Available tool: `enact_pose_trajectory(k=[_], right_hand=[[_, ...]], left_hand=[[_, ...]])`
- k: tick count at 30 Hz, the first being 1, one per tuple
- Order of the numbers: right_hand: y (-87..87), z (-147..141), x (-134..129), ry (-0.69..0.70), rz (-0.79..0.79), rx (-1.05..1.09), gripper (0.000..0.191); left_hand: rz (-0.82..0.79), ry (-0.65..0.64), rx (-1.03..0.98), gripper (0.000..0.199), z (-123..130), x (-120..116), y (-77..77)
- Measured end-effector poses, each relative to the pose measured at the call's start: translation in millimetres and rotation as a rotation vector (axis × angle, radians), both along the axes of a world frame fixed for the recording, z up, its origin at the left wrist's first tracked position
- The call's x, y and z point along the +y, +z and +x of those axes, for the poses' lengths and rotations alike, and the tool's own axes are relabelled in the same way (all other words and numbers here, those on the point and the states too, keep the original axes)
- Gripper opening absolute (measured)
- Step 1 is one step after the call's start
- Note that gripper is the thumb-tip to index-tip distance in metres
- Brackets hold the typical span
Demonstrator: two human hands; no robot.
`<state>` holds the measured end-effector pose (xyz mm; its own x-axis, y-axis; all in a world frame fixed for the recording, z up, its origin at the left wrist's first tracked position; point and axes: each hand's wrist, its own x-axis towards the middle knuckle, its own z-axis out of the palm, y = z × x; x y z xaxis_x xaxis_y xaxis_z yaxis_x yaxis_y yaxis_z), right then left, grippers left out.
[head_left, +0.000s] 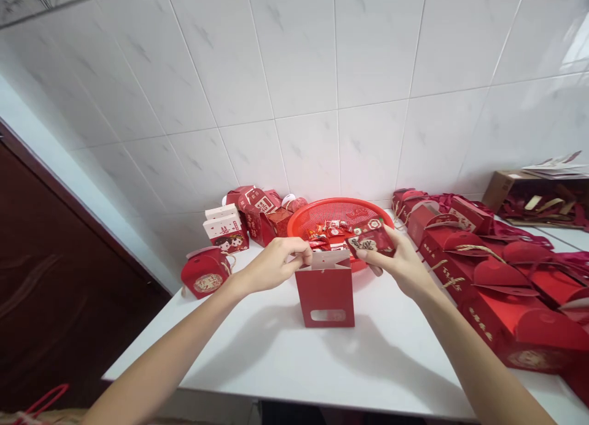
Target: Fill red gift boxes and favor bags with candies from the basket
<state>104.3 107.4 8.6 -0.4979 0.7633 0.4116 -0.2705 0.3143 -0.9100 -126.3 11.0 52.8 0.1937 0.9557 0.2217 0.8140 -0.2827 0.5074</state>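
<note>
A red paper gift box (326, 293) with a small window low on its front stands upright on the white table, its top flaps open. My left hand (278, 262) is closed at the box's upper left edge, fingers pinching the rim. In my right hand (399, 259) is a dark red packet (373, 240) with pale printing, held between thumb and fingers just right of the box's opening. Behind both hands sits a red plastic basket (317, 207) with red-wrapped candies (335, 227) in it. What lies inside the gift box is hidden.
Red gift boxes (519, 314) with cord handles crowd the table's right side. A brown carton (501, 195) of ribbons stands at the far right. More boxes (205, 275) are at the left, near the tiled wall (304, 149). The white table's (276, 376) front edge faces me.
</note>
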Motion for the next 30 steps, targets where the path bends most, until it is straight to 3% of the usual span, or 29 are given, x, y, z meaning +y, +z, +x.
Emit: enact_pose_trajectory(k=[4, 8, 13, 18, 23, 26, 30], right_hand=[[23.6, -18, -2, -0.005, 0.275, -0.141, 0.021], [25.5, -33, 5, -0.023, 0.431, -0.343, 0.019], [21.2, -36, 10, -0.029, 0.406, -0.400, 0.038], [25.8, -34, -1, -0.024, 0.255, -0.254, 0.026], [22.8, -42, -10, 0.088, 0.410, -0.271, 0.021], [16.1, -43, -9, 0.041, 0.500, -0.297, 0.013], [9.7, -34, -8, 0.002, 0.476, -0.286, 0.019]], left_hand=[[-0.062, 0.011, -0.093, 0.023, -7, 1, -12.1], [-0.119, 0.013, -0.259, 0.033, -9, 1, -21.8], [-0.178, 0.006, -0.417, 0.040, -8, -1, -28.5], [-0.183, 0.040, -0.440, 0.040, -11, -1, -32.2], [-0.170, 0.010, -0.487, 0.040, -12, 1, -38.1], [-0.173, -0.038, -0.537, 0.036, -12, 1, -41.1], [-0.168, -0.014, -0.552, 0.039, -13, 0, -42.6]])
